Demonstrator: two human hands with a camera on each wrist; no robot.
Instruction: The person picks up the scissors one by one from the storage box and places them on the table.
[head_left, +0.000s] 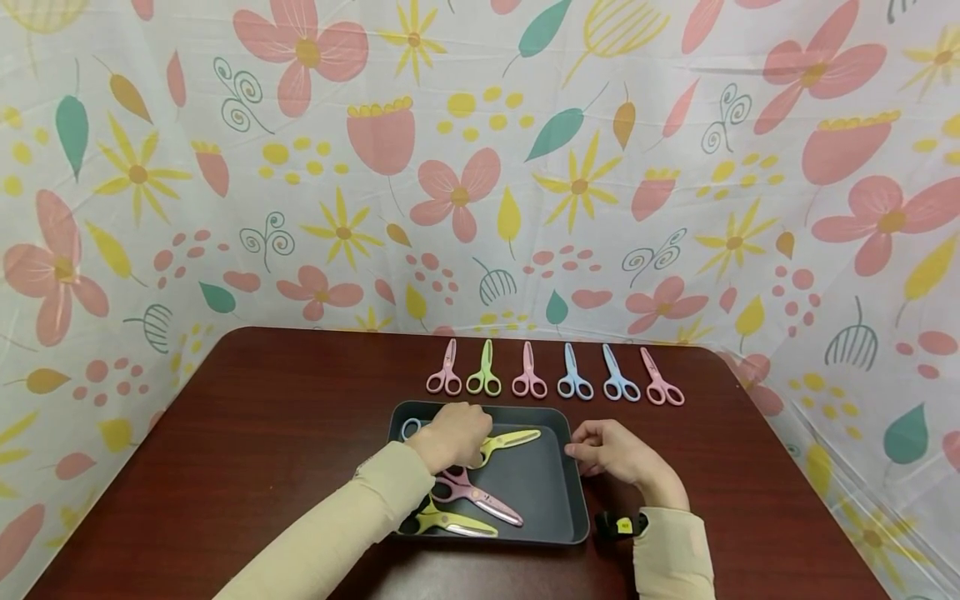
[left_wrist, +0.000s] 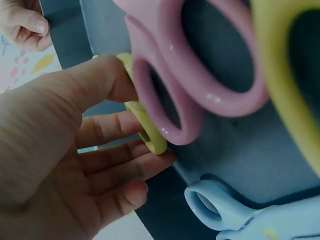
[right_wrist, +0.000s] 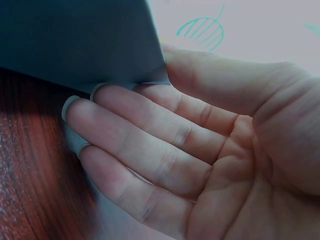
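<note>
A dark grey tray [head_left: 525,535] holds several pairs of scissors. Over its far left part, my left hand [head_left: 456,435] pinches the handle of yellow scissors [head_left: 513,438], whose blades point right. In the left wrist view, thumb and fingers are on the yellow handle [left_wrist: 150,132], just beside the pink scissors [left_wrist: 172,55]. Those pink scissors [head_left: 486,500] and another yellow pair [head_left: 457,523] lie nearer the front. Blue scissors [left_wrist: 270,220] are mostly hidden behind my hand in the head view. My right hand [head_left: 617,454] grips the tray's right edge, thumb at the rim, fingers outside.
Beyond the tray, several scissors stand in a row, blades away: pink [head_left: 445,371], green [head_left: 484,371], another pink, blue [head_left: 573,375], another blue, and pink [head_left: 660,379] at the right end. A floral curtain [head_left: 480,167] hangs behind the brown table [head_left: 285,433].
</note>
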